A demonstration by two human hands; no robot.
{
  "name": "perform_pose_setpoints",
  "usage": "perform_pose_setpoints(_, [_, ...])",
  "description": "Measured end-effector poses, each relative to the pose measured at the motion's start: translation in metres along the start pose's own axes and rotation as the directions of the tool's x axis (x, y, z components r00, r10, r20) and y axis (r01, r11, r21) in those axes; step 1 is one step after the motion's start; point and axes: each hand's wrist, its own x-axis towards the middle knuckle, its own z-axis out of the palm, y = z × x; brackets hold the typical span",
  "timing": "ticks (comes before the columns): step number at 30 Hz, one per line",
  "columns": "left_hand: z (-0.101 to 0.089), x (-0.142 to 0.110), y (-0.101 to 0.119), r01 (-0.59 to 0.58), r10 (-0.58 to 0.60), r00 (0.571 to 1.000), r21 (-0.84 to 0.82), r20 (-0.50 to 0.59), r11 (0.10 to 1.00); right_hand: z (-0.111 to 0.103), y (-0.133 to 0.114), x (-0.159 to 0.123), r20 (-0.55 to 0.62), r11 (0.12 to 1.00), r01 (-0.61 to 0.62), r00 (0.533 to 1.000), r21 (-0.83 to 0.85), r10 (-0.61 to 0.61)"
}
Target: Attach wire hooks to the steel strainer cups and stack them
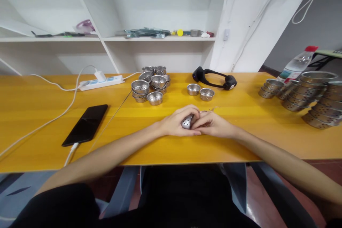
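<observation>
My left hand (179, 122) curls around a small perforated metal cup (187, 122), tilted on its side with its holed face toward me. Pressed up against it, my right hand (211, 124) has its fingers bent in at the cup's far side. Thin wire (213, 108) sticks out past the right fingers; what it joins to is hidden by them. Just beyond the hands stand two similar metal cups, one on the left (193, 89) and one on the right (207, 94). A cluster of more such cups (155, 98), some stacked, lies farther left.
Taller stacks of perforated cups (320, 114) and a red-capped bottle (298, 65) stand at the right. A black headband-like device (213, 78) lies behind. On the left are a charging phone (85, 124), a power strip (101, 82) and white cables. Shelves (160, 39) rise behind the yellow table (149, 146).
</observation>
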Motion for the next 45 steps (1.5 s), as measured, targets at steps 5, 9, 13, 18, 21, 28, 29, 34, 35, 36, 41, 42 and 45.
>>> perform_pose_setpoints(5, [0.001, 0.0, 0.001, -0.008, 0.008, 1.0, 0.005, 0.022, 1.0, 0.008, 0.003, 0.002, -0.021, 0.971, 0.092, 0.995, -0.221, -0.099])
perform_pose_setpoints(9, [0.002, -0.001, 0.002, 0.026, -0.028, 0.998, 0.035, 0.05, 0.999, 0.014, 0.008, 0.001, -0.037, 0.926, 0.165, 0.981, -0.339, -0.189])
perform_pose_setpoints(13, [0.003, -0.002, 0.0, 0.04, -0.042, 0.996, 0.023, 0.077, 0.999, 0.019, 0.014, -0.003, -0.11, 0.84, 0.121, 0.972, -0.529, -0.209])
perform_pose_setpoints(18, [0.001, -0.004, 0.007, 0.212, -0.219, 0.969, 0.068, 0.118, 0.975, 0.017, 0.015, -0.004, -0.199, 0.759, 0.031, 0.957, -0.651, -0.209])
perform_pose_setpoints(21, [-0.009, -0.004, 0.015, 0.266, -0.286, 0.946, 0.139, 0.154, 0.954, 0.014, 0.011, -0.004, -0.244, 0.788, 0.017, 0.946, -0.615, -0.211])
perform_pose_setpoints(28, [-0.033, -0.006, 0.023, 0.328, -0.395, 0.903, 0.324, 0.17, 0.887, 0.008, 0.007, -0.002, -0.295, 0.81, -0.044, 0.942, -0.585, -0.162])
perform_pose_setpoints(29, [-0.033, -0.005, 0.023, 0.353, -0.416, 0.899, 0.34, 0.134, 0.872, 0.007, 0.007, -0.002, -0.303, 0.808, -0.053, 0.94, -0.587, -0.159])
perform_pose_setpoints(34, [-0.03, -0.002, 0.024, 0.414, -0.431, 0.9, 0.42, -0.058, 0.808, 0.001, 0.005, -0.003, -0.335, 0.828, -0.109, 0.937, -0.55, -0.099])
perform_pose_setpoints(35, [-0.03, -0.001, 0.024, 0.417, -0.432, 0.899, 0.445, -0.072, 0.792, -0.001, 0.005, -0.003, -0.334, 0.83, -0.119, 0.939, -0.544, -0.084])
perform_pose_setpoints(36, [-0.031, -0.001, 0.023, 0.422, -0.439, 0.895, 0.469, -0.081, 0.775, -0.002, 0.004, -0.003, -0.332, 0.831, -0.129, 0.941, -0.541, -0.07])
perform_pose_setpoints(41, [-0.034, -0.002, 0.02, 0.461, -0.497, 0.862, 0.558, -0.097, 0.69, -0.004, 0.006, -0.003, -0.321, 0.827, -0.161, 0.947, -0.539, -0.025])
perform_pose_setpoints(42, [-0.036, -0.001, 0.02, 0.471, -0.502, 0.857, 0.575, -0.118, 0.669, -0.004, 0.007, -0.003, -0.319, 0.825, -0.163, 0.948, -0.541, -0.022])
perform_pose_setpoints(45, [-0.045, 0.004, 0.023, 0.499, -0.479, 0.848, 0.649, -0.228, 0.575, -0.005, 0.008, -0.003, -0.304, 0.821, -0.167, 0.953, -0.546, -0.009])
